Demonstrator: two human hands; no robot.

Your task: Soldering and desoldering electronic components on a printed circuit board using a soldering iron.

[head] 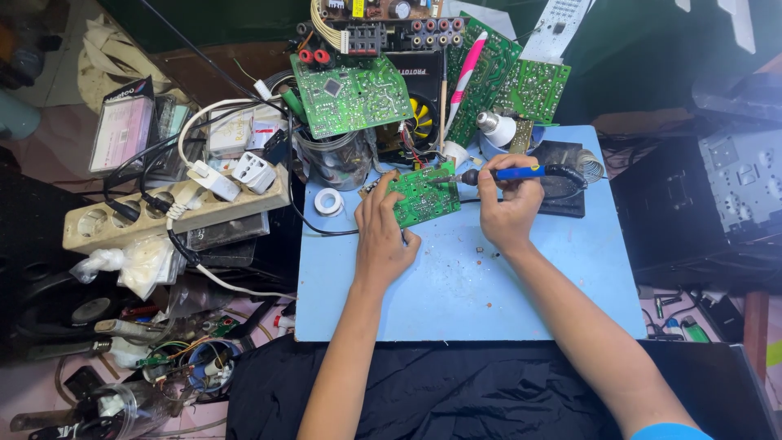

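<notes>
Hands [383, 236] [509, 208] solder green board [423, 194] (tilted).

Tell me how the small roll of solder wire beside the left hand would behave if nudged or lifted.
The solder roll lies flat on the blue board, so a nudge would probably slide it, not roll it. It looks small, so likely light to lift. Any loose wire end would probably bend easily.

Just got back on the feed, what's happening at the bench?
A person is working on a small green circuit board on a light blue table. The left hand steadies the board, while the right hand holds a blue-handled soldering iron, its tip at the board's upper right edge. More boards are piled behind.
</notes>
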